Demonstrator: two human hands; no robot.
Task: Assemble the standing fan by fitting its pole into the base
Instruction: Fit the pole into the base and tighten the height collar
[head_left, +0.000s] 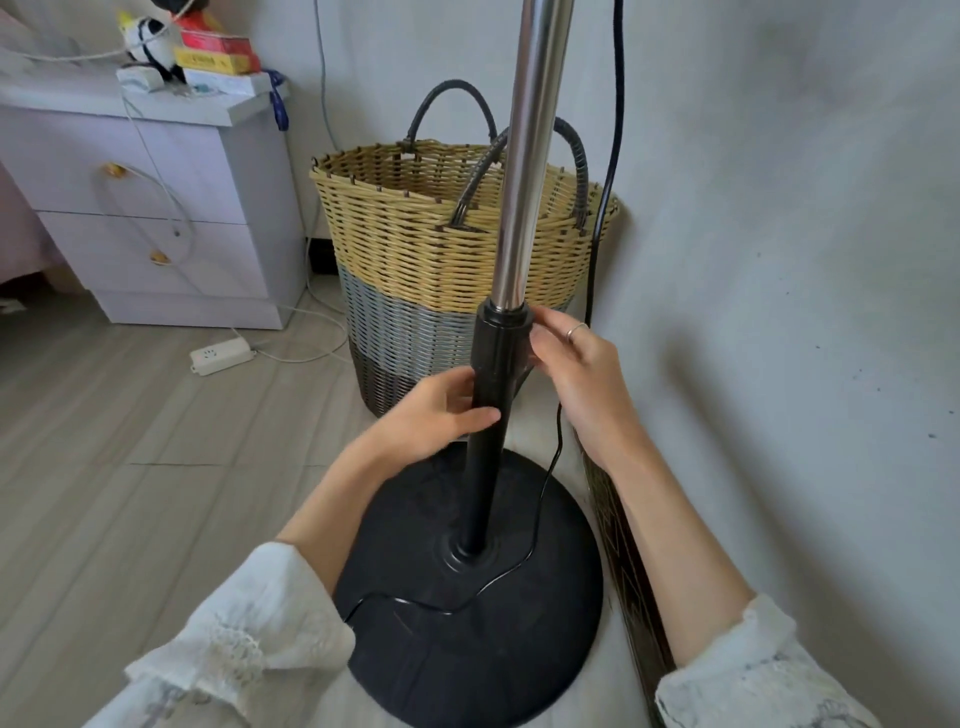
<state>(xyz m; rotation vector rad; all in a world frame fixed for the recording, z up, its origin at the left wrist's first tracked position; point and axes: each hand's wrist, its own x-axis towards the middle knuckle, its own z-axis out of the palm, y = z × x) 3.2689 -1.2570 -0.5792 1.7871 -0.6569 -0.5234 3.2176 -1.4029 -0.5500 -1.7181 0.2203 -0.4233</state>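
The fan's round black base (415, 649) lies flat on the floor near the wall. A black lower tube (480, 499) stands upright in the base's centre socket. Above it sits a thicker black collar (501, 343), and a chrome pole (522, 182) rises from the collar out of the top of the view. My left hand (436, 415) wraps around the black tube just under the collar. My right hand (576, 374), with a ring on one finger, grips the collar from the right. The fan head is out of view.
A thin black power cord (519, 558) trails across the base and up along the wall. A woven basket (447, 260) stands right behind the pole. A lilac bedside cabinet (156, 208) is at the far left, with a white power strip (222, 355) on the wooden floor.
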